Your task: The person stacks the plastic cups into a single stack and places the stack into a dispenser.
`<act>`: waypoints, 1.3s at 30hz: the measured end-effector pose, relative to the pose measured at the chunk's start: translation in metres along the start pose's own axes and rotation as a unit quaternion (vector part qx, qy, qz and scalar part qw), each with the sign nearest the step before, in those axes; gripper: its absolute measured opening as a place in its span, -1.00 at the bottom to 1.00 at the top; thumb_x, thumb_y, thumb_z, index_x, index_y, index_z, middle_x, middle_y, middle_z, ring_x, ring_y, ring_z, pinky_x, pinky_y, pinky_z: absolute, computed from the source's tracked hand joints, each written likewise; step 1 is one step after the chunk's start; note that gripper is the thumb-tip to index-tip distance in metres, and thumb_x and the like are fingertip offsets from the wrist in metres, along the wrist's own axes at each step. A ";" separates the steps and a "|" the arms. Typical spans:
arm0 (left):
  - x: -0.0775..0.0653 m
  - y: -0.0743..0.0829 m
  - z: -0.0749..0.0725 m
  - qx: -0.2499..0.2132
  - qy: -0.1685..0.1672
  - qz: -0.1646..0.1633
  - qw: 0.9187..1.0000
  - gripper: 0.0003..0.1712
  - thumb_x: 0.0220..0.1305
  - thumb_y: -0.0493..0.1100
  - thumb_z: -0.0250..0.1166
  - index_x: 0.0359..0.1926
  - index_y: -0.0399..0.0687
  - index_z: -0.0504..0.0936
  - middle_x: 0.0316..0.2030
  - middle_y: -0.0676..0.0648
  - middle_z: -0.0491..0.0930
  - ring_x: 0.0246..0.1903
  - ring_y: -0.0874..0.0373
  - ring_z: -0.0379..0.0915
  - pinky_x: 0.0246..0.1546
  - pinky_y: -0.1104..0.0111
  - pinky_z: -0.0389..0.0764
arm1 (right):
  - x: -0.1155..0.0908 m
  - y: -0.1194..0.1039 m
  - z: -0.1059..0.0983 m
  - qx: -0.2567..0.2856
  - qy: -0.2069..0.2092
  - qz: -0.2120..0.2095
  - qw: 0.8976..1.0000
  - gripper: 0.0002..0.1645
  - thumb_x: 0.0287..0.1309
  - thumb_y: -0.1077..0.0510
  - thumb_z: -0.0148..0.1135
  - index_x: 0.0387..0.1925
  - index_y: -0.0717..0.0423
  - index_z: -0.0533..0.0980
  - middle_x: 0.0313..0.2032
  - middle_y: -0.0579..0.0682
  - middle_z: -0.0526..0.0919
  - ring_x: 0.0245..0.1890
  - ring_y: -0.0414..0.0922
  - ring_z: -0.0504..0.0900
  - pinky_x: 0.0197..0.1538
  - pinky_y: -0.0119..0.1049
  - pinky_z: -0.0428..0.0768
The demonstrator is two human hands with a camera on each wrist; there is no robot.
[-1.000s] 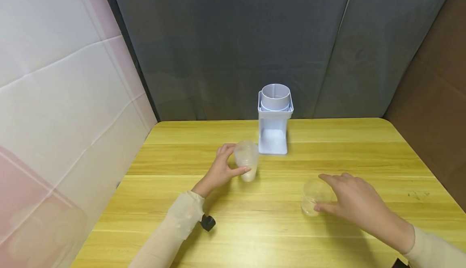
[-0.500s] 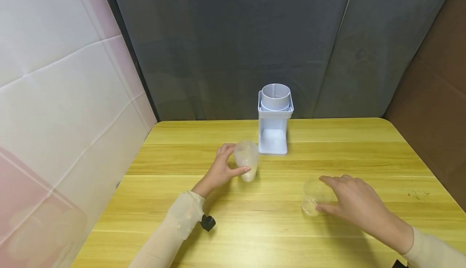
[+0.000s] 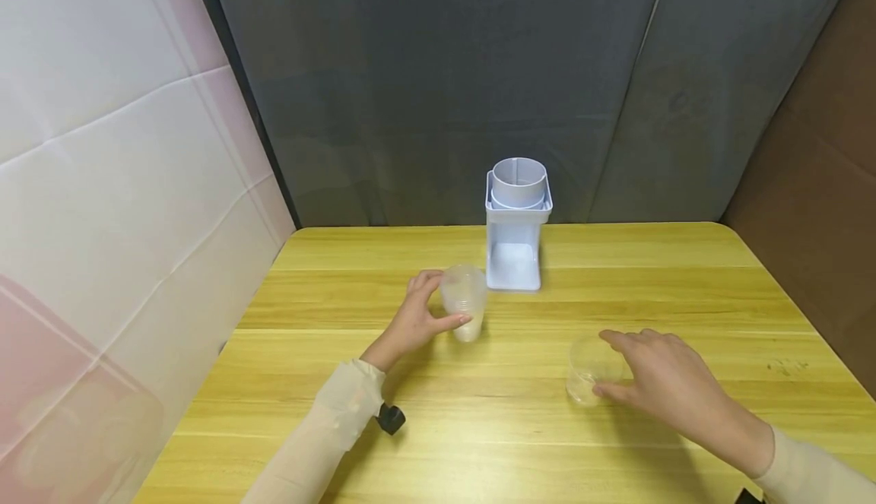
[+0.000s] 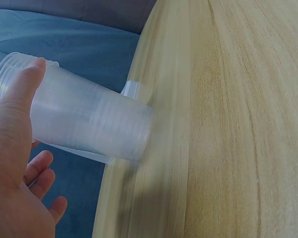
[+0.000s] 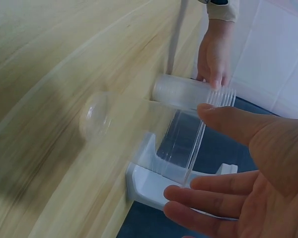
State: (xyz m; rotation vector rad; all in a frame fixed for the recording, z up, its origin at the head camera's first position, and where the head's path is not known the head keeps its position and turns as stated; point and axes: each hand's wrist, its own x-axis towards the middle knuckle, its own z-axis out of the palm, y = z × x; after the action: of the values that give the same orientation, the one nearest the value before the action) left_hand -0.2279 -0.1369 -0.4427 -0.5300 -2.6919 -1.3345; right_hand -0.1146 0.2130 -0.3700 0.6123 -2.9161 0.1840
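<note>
My left hand [image 3: 411, 320] grips a stack of translucent plastic cups [image 3: 467, 291] near the top, thumb on the near side. The stack stands upright, its narrow base at the tabletop; in the left wrist view the nested cups [image 4: 89, 114] lie sideways across the picture, with several stacked rims behind the thumb. Toward the right, my right hand [image 3: 674, 378] holds a clear plastic cup [image 3: 588, 375] around its rim. In the right wrist view this cup [image 5: 154, 134] shows see-through walls, thumb at one side of the rim and fingertips at the other.
A white plastic stand [image 3: 513, 264] with a round tube [image 3: 518, 183] in its top stands at the back of the wooden table [image 3: 493, 428]. A dark panel [image 3: 438, 93] rises behind, with a pale curtain on the left and a brown wall on the right.
My right hand shifts only very slightly at the clear cup. The left hand, the cup stack and the white stand stay in place.
</note>
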 end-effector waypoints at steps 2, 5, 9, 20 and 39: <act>0.000 0.000 0.000 0.001 -0.002 -0.002 1.000 -0.15 -0.01 0.07 0.57 0.32 0.06 0.46 0.27 -0.07 0.37 0.32 -0.02 0.14 0.32 -0.13 0.32 | 0.002 0.000 0.000 0.002 0.007 -0.004 1.000 -0.19 -0.20 -0.28 0.54 0.04 0.13 0.61 -0.30 0.02 0.76 -0.40 -0.05 0.67 -0.35 -0.08 0.61; 0.001 0.000 0.000 -0.001 -0.003 -0.003 1.000 -0.16 -0.01 0.07 0.57 0.31 0.06 0.46 0.27 -0.08 0.36 0.33 -0.03 0.14 0.33 -0.13 0.32 | 0.006 0.000 -0.001 0.005 0.021 -0.011 1.000 -0.20 -0.19 -0.27 0.55 0.03 0.14 0.62 -0.28 0.06 0.76 -0.37 -0.01 0.69 -0.33 -0.06 0.62; 0.001 0.001 0.000 -0.001 -0.003 -0.005 1.000 -0.16 -0.01 0.06 0.57 0.31 0.06 0.47 0.27 -0.08 0.36 0.33 -0.02 0.14 0.34 -0.13 0.31 | 0.015 -0.001 -0.002 0.015 0.033 -0.015 0.999 -0.23 -0.16 -0.25 0.53 0.03 0.14 0.62 -0.22 0.10 0.77 -0.30 0.04 0.72 -0.31 -0.03 0.64; 0.001 0.000 0.001 0.002 0.000 -0.003 1.000 -0.16 -0.02 0.06 0.58 0.30 0.06 0.47 0.27 -0.09 0.37 0.32 -0.03 0.14 0.33 -0.12 0.32 | 0.052 -0.020 -0.002 0.021 0.025 -0.029 0.999 -0.19 -0.08 -0.27 0.49 0.08 0.18 0.59 -0.13 0.15 0.77 -0.20 0.09 0.74 -0.20 0.00 0.67; 0.000 0.001 0.001 0.003 0.001 -0.002 1.000 -0.17 -0.01 0.08 0.56 0.30 0.04 0.47 0.28 -0.08 0.36 0.33 -0.04 0.14 0.32 -0.14 0.32 | 0.101 -0.036 0.009 0.059 0.036 -0.043 0.997 -0.21 -0.08 -0.24 0.51 0.07 0.20 0.58 -0.16 0.12 0.77 -0.22 0.05 0.73 -0.24 -0.06 0.65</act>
State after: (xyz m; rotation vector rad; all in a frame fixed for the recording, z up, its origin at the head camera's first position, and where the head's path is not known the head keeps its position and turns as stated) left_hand -0.2279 -0.1357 -0.4422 -0.5208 -2.6960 -1.3260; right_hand -0.1920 0.1396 -0.3579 0.7331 -2.8187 0.3619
